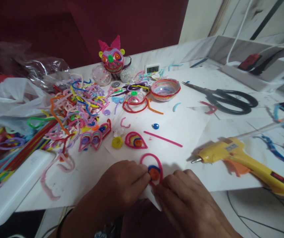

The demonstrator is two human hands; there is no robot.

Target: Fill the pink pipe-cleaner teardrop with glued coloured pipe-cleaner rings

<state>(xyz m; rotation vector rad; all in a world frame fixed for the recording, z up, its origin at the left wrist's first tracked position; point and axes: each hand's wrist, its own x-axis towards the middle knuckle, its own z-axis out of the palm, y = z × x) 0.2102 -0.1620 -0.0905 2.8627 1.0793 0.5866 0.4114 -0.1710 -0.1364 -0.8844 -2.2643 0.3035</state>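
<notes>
At the table's front edge, my left hand (125, 181) and my right hand (183, 195) pinch the two sides of an eye-shaped pipe-cleaner piece (154, 173). This piece has a pink outer loop, a blue arc and an orange coil inside. My fingers cover its lower end, and a corner of white paper sticks up between my hands. Just beyond lies a similar pink, yellow, blue and orange pipe-cleaner eye (136, 141), with a yellow coil (117, 142) on its left. A straight pink pipe cleaner (163, 138) and a small blue coil (155, 126) rest on the white paper (176, 158).
A yellow glue gun (233, 153) lies at right, nozzle toward my hands. Black-handled scissors (221, 97) are behind it. A pipe-cleaner bowl (166, 90) and a decorated head figure (112, 61) stand farther back. Tangled pipe-cleaner scraps (82, 102) and a white device (15, 188) occupy the left.
</notes>
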